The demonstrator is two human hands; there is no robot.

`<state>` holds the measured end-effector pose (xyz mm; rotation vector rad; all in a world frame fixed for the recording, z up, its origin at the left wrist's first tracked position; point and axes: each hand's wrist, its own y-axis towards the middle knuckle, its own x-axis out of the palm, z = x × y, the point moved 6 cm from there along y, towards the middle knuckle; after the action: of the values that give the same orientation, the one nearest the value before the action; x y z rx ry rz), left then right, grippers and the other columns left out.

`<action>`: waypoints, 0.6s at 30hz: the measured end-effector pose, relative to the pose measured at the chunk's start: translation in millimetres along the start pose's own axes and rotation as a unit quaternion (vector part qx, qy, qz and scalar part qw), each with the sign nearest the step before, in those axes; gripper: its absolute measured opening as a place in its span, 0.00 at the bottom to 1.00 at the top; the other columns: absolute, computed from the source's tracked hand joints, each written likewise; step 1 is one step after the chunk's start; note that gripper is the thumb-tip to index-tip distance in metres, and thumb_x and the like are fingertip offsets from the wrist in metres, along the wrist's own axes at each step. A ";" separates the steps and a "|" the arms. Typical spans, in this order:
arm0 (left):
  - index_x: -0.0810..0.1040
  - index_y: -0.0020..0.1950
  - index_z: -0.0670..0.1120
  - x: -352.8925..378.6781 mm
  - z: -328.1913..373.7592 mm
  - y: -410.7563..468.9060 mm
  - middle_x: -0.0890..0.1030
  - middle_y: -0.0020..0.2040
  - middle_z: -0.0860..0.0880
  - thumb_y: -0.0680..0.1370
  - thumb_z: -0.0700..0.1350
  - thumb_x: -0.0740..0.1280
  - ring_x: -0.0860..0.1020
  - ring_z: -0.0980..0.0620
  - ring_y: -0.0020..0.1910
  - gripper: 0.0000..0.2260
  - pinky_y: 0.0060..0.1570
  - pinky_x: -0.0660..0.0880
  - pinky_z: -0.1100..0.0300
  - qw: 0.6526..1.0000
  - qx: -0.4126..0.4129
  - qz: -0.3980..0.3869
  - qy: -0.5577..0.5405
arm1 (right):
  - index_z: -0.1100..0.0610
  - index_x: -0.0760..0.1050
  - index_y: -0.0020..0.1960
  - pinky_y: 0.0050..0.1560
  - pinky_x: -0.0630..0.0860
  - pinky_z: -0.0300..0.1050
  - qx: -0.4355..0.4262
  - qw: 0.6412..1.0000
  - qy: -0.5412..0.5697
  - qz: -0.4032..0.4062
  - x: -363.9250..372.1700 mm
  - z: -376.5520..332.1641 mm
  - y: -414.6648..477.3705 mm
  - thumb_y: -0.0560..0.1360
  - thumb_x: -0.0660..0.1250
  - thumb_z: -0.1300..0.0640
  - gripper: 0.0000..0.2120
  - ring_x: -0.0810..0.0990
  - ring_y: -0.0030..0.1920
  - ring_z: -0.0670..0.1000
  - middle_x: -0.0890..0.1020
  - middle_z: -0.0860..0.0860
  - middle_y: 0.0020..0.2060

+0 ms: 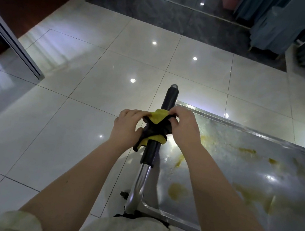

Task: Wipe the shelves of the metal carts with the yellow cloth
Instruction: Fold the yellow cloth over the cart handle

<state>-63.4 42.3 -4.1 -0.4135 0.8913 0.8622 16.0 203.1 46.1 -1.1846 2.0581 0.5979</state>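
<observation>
The metal cart's top shelf point(238, 167) is lying to the right, smeared with yellowish stains point(178, 191) that are likely awaiting the wipe, its black-sleeved handle point(169, 100) rising in front of the person. The yellow cloth point(158, 117), dark on one face, is sitting bunched over that handle, with the left hand point(126, 125) and right hand point(184, 126) each pinching an end in curled fingers, seemingly folding it into a pad.

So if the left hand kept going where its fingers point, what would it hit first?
The left hand grips the yellow cloth on the black handle, so that handle probably comes first, then the right hand.
</observation>
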 end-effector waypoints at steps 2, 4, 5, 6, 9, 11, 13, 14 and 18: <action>0.75 0.66 0.55 -0.4 0.4 10.2 0.75 0.65 0.52 0.77 0.42 0.67 0.66 0.46 0.66 0.19 0.62 0.68 0.48 1.000 -0.007 0.004 0.026 | 0.49 0.74 0.46 0.41 0.69 0.32 0.015 0.999 0.046 0.010 -10.4 -0.8 -0.9 0.77 0.62 0.63 0.09 0.77 0.47 0.48 0.79 0.48 0.45; 0.77 0.63 0.55 -3.0 4.2 20.3 0.75 0.64 0.50 0.78 0.48 0.67 0.66 0.45 0.66 0.14 0.62 0.68 0.47 0.999 -0.006 0.020 0.027 | 0.49 0.72 0.46 0.43 0.71 0.34 0.007 0.997 0.077 0.016 -20.2 -3.4 -2.0 0.78 0.63 0.62 0.08 0.77 0.47 0.48 0.79 0.47 0.44; 0.78 0.62 0.55 -5.4 7.1 24.8 0.76 0.63 0.50 0.78 0.49 0.67 0.67 0.45 0.65 0.13 0.61 0.68 0.48 0.999 -0.004 0.029 0.019 | 0.49 0.72 0.46 0.45 0.73 0.37 0.001 0.996 0.086 0.017 -25.0 -4.8 -2.2 0.78 0.63 0.62 0.08 0.77 0.47 0.48 0.79 0.47 0.44; 0.78 0.62 0.55 -7.2 10.8 28.9 0.76 0.63 0.50 0.77 0.50 0.67 0.67 0.45 0.65 0.13 0.61 0.68 0.48 0.999 0.002 0.034 0.011 | 0.49 0.71 0.47 0.45 0.73 0.39 -0.004 0.996 0.091 0.020 -29.3 -5.2 -1.3 0.78 0.63 0.61 0.08 0.77 0.46 0.48 0.79 0.46 0.42; 0.74 0.65 0.57 -6.3 26.3 38.1 0.74 0.65 0.53 0.73 0.52 0.71 0.65 0.45 0.66 0.21 0.62 0.67 0.49 0.999 0.038 -0.010 0.000 | 0.48 0.71 0.48 0.39 0.69 0.39 -0.012 0.995 0.101 0.022 -39.6 -3.3 4.7 0.79 0.62 0.59 0.07 0.73 0.39 0.42 0.75 0.40 0.35; 0.77 0.62 0.55 -7.1 35.8 42.8 0.75 0.65 0.54 0.74 0.49 0.71 0.65 0.45 0.66 0.17 0.61 0.66 0.49 0.999 0.051 -0.018 -0.003 | 0.46 0.71 0.48 0.36 0.66 0.36 -0.028 0.995 0.091 0.011 -44.2 -3.3 8.4 0.79 0.62 0.58 0.07 0.72 0.36 0.39 0.73 0.35 0.34; 0.79 0.55 0.52 -13.9 40.5 47.4 0.79 0.59 0.53 0.75 0.43 0.68 0.67 0.46 0.65 0.10 0.59 0.66 0.50 0.999 0.044 0.003 -0.023 | 0.44 0.71 0.48 0.35 0.65 0.32 -0.042 0.996 0.078 0.003 -48.1 -2.2 10.5 0.79 0.62 0.58 0.08 0.72 0.36 0.37 0.73 0.33 0.34; 0.78 0.53 0.52 -18.0 41.8 48.7 0.80 0.56 0.53 0.75 0.41 0.67 0.70 0.47 0.63 0.09 0.60 0.66 0.49 0.999 0.036 0.005 -0.031 | 0.44 0.71 0.48 0.35 0.64 0.31 -0.045 0.996 0.080 0.002 -50.1 -0.3 11.2 0.79 0.62 0.58 0.08 0.72 0.36 0.38 0.74 0.36 0.33; 0.73 0.48 0.52 -25.2 39.9 47.3 0.78 0.44 0.58 0.75 0.42 0.68 0.77 0.50 0.48 0.06 0.59 0.70 0.48 0.996 0.003 -0.045 -0.073 | 0.45 0.71 0.49 0.34 0.67 0.32 -0.046 0.995 0.092 -0.007 -54.4 5.5 10.8 0.80 0.61 0.59 0.08 0.72 0.36 0.45 0.74 0.45 0.34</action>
<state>-89.4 84.3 41.0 -0.3773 0.7358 0.7965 27.7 242.7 83.6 -1.3499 2.1941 0.6020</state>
